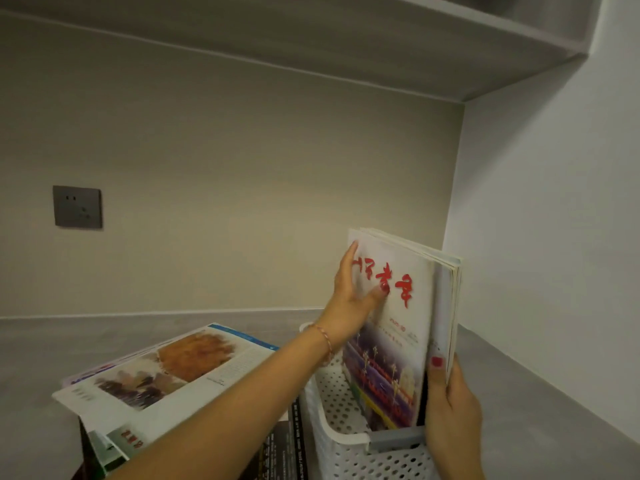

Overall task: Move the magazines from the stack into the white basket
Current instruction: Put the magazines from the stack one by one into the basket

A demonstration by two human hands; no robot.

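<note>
**At the worktop corner: magazines upright in the white basket, both hands on them**

On the grey worktop, against the right wall, sits the white basket, perforated, with a grey piece at its near rim. A bundle of magazines stands upright in it, lower edges down inside the basket, tops well above the rim. The front cover is white with large red characters above and a coloured picture below. Several more spines and page edges show behind it on the right side.

Left hand: fingers spread, open palm against the front cover's upper left edge, thumb lying across the cover near the red characters. It is pressing flat, not pinching. A thin braided bracelet circles the wrist; the forearm reaches in from the lower left, passing over the stack.

Right hand: closed around the bundle's lower right edge, thumb with red nail polish on the front, fingers behind and out of sight.

Left of the basket, just beside it, lies the stack of remaining magazines, flat, slightly fanned. Its top sheet shows an orange-brown picture and a darker one with text columns. A dark cover pokes out near the basket wall.

A grey wall socket sits on the back wall at left. A shelf runs overhead.
</note>
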